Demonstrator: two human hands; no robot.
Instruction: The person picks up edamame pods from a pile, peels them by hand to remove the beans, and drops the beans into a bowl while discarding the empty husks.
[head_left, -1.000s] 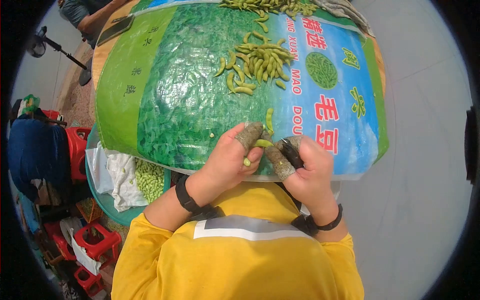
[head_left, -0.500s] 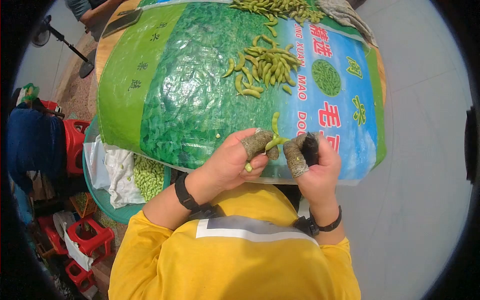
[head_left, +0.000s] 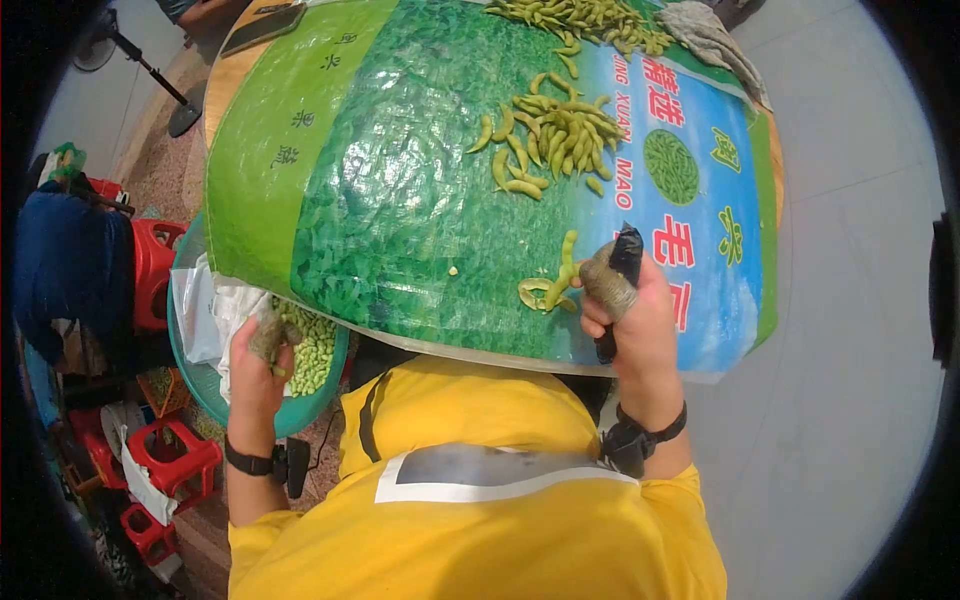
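My left hand (head_left: 258, 370) hangs over the teal basin (head_left: 312, 412) beside the table, its wrapped thumb and finger loosely parted above the shelled green beans (head_left: 316, 350). A bean between those fingers cannot be made out clearly. Above the near part of the printed plastic sheet, my right hand (head_left: 635, 315) is closed, with its wrapped fingertips pinching a green edamame pod (head_left: 569, 256). Touching that pod is a split-open pod (head_left: 537, 293), pale inside. Brownish tape and black coverings wrap the right fingers.
A pile of edamame pods (head_left: 560, 135) lies mid-sheet, with a larger heap (head_left: 590, 22) at the far edge near a grey cloth (head_left: 705, 35). A phone (head_left: 263, 28) rests at the far left. Red stools (head_left: 175, 455) and a fan (head_left: 150, 85) stand leftward.
My left hand has moved left and down from the sheet to the basin. My right hand stays over the sheet beside the pods. The view has shifted slightly.
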